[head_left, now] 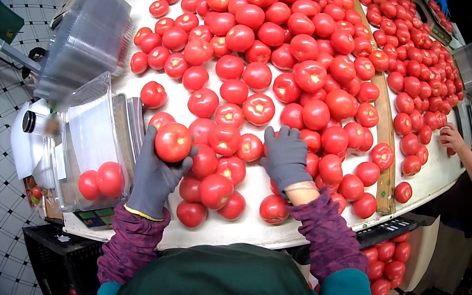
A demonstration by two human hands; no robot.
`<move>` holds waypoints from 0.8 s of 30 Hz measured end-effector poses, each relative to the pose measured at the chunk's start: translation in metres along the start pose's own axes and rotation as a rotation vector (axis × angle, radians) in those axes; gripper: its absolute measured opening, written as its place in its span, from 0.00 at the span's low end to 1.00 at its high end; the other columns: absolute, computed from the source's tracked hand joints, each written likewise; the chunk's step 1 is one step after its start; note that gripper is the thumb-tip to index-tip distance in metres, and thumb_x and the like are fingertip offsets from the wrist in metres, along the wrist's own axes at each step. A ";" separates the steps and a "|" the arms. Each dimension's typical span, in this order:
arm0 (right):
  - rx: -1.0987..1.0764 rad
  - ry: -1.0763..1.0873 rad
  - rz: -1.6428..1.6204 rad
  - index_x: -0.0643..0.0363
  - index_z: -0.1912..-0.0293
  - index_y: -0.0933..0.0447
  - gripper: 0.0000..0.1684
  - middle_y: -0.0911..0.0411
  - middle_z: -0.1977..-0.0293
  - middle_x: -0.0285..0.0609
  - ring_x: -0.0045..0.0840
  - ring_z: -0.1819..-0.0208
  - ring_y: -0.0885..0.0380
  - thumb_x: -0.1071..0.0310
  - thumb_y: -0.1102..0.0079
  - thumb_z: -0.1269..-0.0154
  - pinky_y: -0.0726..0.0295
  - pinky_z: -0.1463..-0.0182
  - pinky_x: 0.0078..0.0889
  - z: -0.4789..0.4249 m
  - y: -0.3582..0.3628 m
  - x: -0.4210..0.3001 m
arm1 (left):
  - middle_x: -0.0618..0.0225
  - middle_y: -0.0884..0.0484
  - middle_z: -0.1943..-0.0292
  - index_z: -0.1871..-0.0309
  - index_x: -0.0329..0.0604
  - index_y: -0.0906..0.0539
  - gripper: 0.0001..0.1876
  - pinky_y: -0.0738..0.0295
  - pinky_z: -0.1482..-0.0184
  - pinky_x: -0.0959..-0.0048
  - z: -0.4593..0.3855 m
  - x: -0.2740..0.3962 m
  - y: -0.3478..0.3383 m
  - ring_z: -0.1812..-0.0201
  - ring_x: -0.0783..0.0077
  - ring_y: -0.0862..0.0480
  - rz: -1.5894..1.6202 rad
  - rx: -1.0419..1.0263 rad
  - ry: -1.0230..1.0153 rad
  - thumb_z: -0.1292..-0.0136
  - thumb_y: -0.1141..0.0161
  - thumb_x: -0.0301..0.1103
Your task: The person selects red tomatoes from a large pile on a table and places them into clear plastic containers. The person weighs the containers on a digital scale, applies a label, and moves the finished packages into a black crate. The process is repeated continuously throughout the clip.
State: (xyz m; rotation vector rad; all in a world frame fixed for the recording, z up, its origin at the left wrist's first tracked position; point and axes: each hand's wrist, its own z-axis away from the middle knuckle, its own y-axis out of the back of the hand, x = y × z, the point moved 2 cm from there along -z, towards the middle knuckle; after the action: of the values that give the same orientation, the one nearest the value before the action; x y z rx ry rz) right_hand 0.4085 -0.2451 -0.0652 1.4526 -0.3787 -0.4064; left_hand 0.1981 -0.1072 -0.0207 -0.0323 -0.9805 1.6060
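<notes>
My left hand (156, 176), in a grey glove, is shut on a ripe red tomato (173, 142), held just left of a cluster of loose tomatoes (216, 191). To the right, my gloved right hand (287, 156) rests palm down at the lower edge of a large tomato pile (286, 23). Its palm and fingertips are hidden, so I cannot tell whether it grips anything. A clear plastic container (92, 141) stands left of my left hand with two tomatoes (101, 180) inside. It sits on a scale (95, 217), whose panel shows at the near edge.
Stacked clear containers (87, 36) stand at the far left. A wooden strip (386, 141) divides the white table (249, 230). Beyond it lie more tomatoes (414, 60) and another person's hand (451, 138). A crate of tomatoes (388, 264) sits below the table's right edge.
</notes>
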 end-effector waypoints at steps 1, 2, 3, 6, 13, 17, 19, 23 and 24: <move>-0.019 -0.017 0.039 0.54 0.53 0.25 0.27 0.26 0.60 0.45 0.38 0.56 0.27 0.56 0.31 0.53 0.23 0.64 0.41 -0.006 -0.004 0.000 | 0.52 0.24 0.50 0.43 0.45 0.29 0.27 0.16 0.68 0.67 -0.001 0.001 -0.003 0.56 0.55 0.18 0.023 0.008 0.007 0.34 0.47 0.57; -0.072 -0.009 -0.008 0.53 0.56 0.24 0.23 0.26 0.61 0.44 0.39 0.55 0.27 0.57 0.32 0.53 0.23 0.63 0.41 -0.010 -0.006 0.003 | 0.52 0.25 0.49 0.43 0.45 0.29 0.26 0.15 0.65 0.64 -0.002 0.002 -0.007 0.54 0.54 0.18 0.045 0.015 0.015 0.34 0.46 0.55; -0.080 0.050 -0.057 0.53 0.57 0.24 0.22 0.26 0.61 0.44 0.39 0.55 0.27 0.57 0.33 0.53 0.23 0.62 0.42 -0.009 0.001 0.002 | 0.53 0.25 0.49 0.43 0.45 0.30 0.25 0.15 0.63 0.62 0.000 0.003 -0.006 0.53 0.54 0.19 0.030 -0.004 -0.003 0.34 0.45 0.54; -0.004 0.223 -0.252 0.51 0.58 0.24 0.19 0.26 0.61 0.44 0.40 0.55 0.27 0.57 0.34 0.51 0.22 0.61 0.43 0.006 0.010 0.015 | 0.57 0.25 0.50 0.45 0.44 0.29 0.21 0.17 0.54 0.55 0.010 0.001 -0.013 0.50 0.55 0.20 -0.055 -0.016 -0.048 0.33 0.46 0.48; 0.191 -0.038 0.094 0.53 0.52 0.27 0.25 0.27 0.57 0.46 0.41 0.55 0.28 0.57 0.33 0.49 0.25 0.58 0.43 -0.026 0.051 0.064 | 0.55 0.23 0.53 0.51 0.42 0.27 0.13 0.14 0.61 0.60 0.013 -0.015 -0.008 0.54 0.57 0.18 -0.644 -0.251 -0.377 0.32 0.47 0.39; 0.097 -0.046 0.307 0.52 0.54 0.26 0.22 0.25 0.60 0.46 0.37 0.56 0.27 0.57 0.34 0.49 0.26 0.61 0.40 -0.054 0.016 0.076 | 0.56 0.24 0.54 0.53 0.39 0.29 0.11 0.14 0.61 0.63 0.021 -0.017 -0.003 0.54 0.59 0.18 -0.460 -0.206 -0.224 0.31 0.49 0.37; 0.013 -0.006 0.223 0.53 0.53 0.26 0.25 0.25 0.60 0.47 0.37 0.56 0.27 0.58 0.33 0.51 0.26 0.60 0.40 -0.057 0.024 0.076 | 0.55 0.23 0.54 0.53 0.39 0.28 0.11 0.14 0.61 0.62 0.028 -0.019 0.008 0.54 0.59 0.18 -0.535 -0.186 -0.258 0.32 0.48 0.35; -0.044 0.059 -0.571 0.58 0.45 0.29 0.33 0.25 0.53 0.47 0.34 0.50 0.26 0.63 0.31 0.53 0.24 0.51 0.34 -0.042 0.062 0.071 | 0.55 0.21 0.55 0.51 0.39 0.27 0.12 0.15 0.57 0.60 0.039 -0.021 0.015 0.54 0.60 0.17 -0.467 -0.166 -0.196 0.33 0.46 0.34; -0.113 0.029 -0.978 0.59 0.43 0.30 0.35 0.26 0.51 0.46 0.33 0.48 0.26 0.64 0.31 0.53 0.24 0.49 0.33 -0.030 0.072 0.059 | 0.57 0.21 0.56 0.51 0.39 0.27 0.13 0.17 0.56 0.61 0.042 -0.023 0.015 0.54 0.62 0.18 -0.531 -0.225 -0.228 0.36 0.43 0.32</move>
State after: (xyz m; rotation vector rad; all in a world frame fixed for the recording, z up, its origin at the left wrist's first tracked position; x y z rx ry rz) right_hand 0.4770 -0.2426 0.0042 1.4524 0.4136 -1.1600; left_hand 0.1714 -0.1495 -0.0135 0.2433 -1.2227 1.0228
